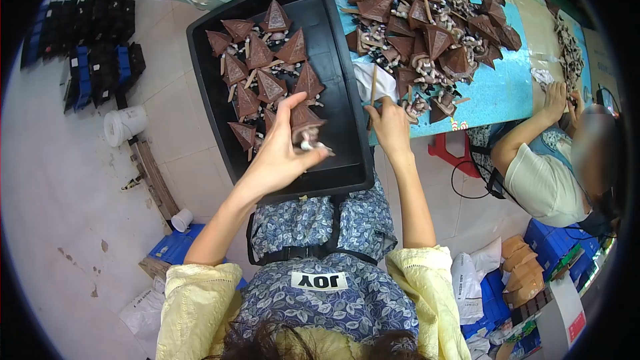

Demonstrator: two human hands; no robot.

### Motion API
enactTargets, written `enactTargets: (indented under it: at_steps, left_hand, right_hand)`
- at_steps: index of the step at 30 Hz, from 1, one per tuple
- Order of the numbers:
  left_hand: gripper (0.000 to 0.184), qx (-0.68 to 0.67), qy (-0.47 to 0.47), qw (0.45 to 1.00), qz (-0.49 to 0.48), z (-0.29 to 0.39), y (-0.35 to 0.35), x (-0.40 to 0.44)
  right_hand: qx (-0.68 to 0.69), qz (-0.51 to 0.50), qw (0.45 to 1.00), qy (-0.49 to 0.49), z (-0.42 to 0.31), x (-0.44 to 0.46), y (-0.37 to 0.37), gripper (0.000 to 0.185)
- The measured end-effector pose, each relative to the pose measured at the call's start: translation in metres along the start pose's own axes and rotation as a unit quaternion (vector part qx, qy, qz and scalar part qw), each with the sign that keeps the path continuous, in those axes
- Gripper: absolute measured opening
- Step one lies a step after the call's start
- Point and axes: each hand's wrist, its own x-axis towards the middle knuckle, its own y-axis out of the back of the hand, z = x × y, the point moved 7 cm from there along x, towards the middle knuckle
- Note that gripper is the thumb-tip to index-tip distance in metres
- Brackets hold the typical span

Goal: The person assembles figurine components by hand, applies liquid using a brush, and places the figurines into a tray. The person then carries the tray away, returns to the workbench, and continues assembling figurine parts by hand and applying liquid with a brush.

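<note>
Over the lower part of a black tray [343,127], my left hand [283,153] grips a figurine with a brown pointed top [305,119] between thumb and fingers. Several similar brown pointed pieces [259,53] lie in rows in the tray, with wooden sticks among them. My right hand [391,123] is at the tray's right edge, its fingers closed around a thin wooden stick [373,87] that points upward. A white cloth [363,80] lies just beside that stick. Right of it, many brown pointed figurines [437,40] are heaped on the blue table surface.
At the right, a co-worker [550,173] sits with both hands at the table [493,97] near small pieces [570,47]. A red stool [453,153] is under the table. Blue and black bins [83,67], a white bucket [125,125] and bags [468,287] stand on the floor.
</note>
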Motion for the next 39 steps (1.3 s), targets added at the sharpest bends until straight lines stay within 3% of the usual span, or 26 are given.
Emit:
enactTargets:
  at_steps: [1,3,4,6,11,15,18,20,21,22,23,24,27,29,31,32,33,35,37,39]
  left_hand:
    - [0.074,0.194,-0.011,0.980,0.044,-0.010,0.014,0.009]
    - [0.071,0.376,-0.026,0.923,0.079,-0.020,0.020,0.020]
    - [0.071,0.375,-0.025,0.923,0.081,-0.024,0.017,0.024]
    - [0.071,0.479,0.012,0.874,0.080,-0.033,0.001,0.033]
    - [0.085,0.508,0.019,0.859,0.064,-0.059,-0.043,0.031]
    - [0.091,0.590,0.003,0.794,0.149,-0.080,-0.027,0.053]
    - [0.098,0.621,0.028,0.772,0.137,-0.085,-0.029,0.051]
    - [0.104,0.690,0.007,0.711,0.139,-0.098,-0.034,0.044]
    - [0.098,0.670,0.030,0.732,0.119,-0.105,-0.036,0.039]
    - [0.095,0.663,0.032,0.741,0.098,-0.109,-0.039,0.031]
    - [0.092,0.657,0.031,0.750,0.075,-0.112,-0.042,0.024]
    - [0.089,0.658,0.059,0.748,0.062,-0.127,-0.042,0.024]
    - [0.096,0.552,-0.042,0.818,0.153,-0.105,-0.037,0.020]
    - [0.101,0.537,-0.023,0.836,0.115,-0.078,-0.041,0.009]
    - [0.097,0.490,-0.062,0.864,0.098,-0.044,-0.044,0.001]
    - [0.089,0.466,-0.090,0.874,0.104,-0.031,-0.044,0.000]
    - [0.082,0.441,-0.117,0.883,0.112,-0.019,-0.046,0.001]
    - [0.077,0.394,-0.155,0.899,0.115,-0.001,-0.055,0.012]
    - [0.068,0.320,-0.207,0.918,0.108,0.026,-0.070,0.027]
    - [0.065,0.263,-0.267,0.923,0.088,0.048,-0.088,0.049]
  right_hand:
    - [0.001,-0.001,1.000,0.004,-0.001,-0.005,0.003,0.027]
    - [0.093,0.107,0.990,0.010,0.000,-0.016,0.024,0.021]
    - [0.124,0.088,0.988,-0.034,0.003,-0.022,0.028,0.019]
    - [0.142,0.099,0.984,-0.038,-0.002,-0.034,0.038,0.017]
    - [0.186,0.124,0.974,-0.032,-0.015,-0.047,0.054,0.013]
    - [0.226,0.110,0.968,-0.007,-0.032,-0.047,0.047,0.012]
    - [0.271,0.030,0.960,0.069,-0.077,-0.039,0.016,0.024]
    - [0.198,0.071,0.969,0.129,-0.109,-0.019,-0.010,0.044]
    - [0.143,0.052,0.983,0.107,-0.117,-0.006,-0.030,0.053]
    - [0.164,-0.037,0.984,0.057,-0.120,0.010,-0.056,0.058]
    - [0.185,-0.025,0.979,0.078,-0.125,0.019,-0.078,0.062]
    - [0.100,-0.056,0.990,0.085,-0.136,0.021,-0.082,0.066]
    - [0.146,-0.065,0.984,0.082,-0.136,0.012,-0.053,0.065]
    - [0.244,0.133,0.944,0.176,-0.119,0.008,0.021,0.052]
    - [0.215,0.306,0.923,0.090,-0.061,0.012,0.086,0.047]
    - [0.069,0.414,0.905,0.061,-0.039,0.012,0.128,0.048]
    - [0.012,0.452,0.892,0.003,-0.021,0.013,0.151,0.047]
    - [-0.023,0.443,0.896,-0.036,0.020,0.026,0.154,0.051]
    - [0.110,0.301,0.947,-0.027,0.043,0.048,0.138,0.054]
    - [0.098,0.302,0.948,-0.013,0.034,0.041,0.149,0.053]
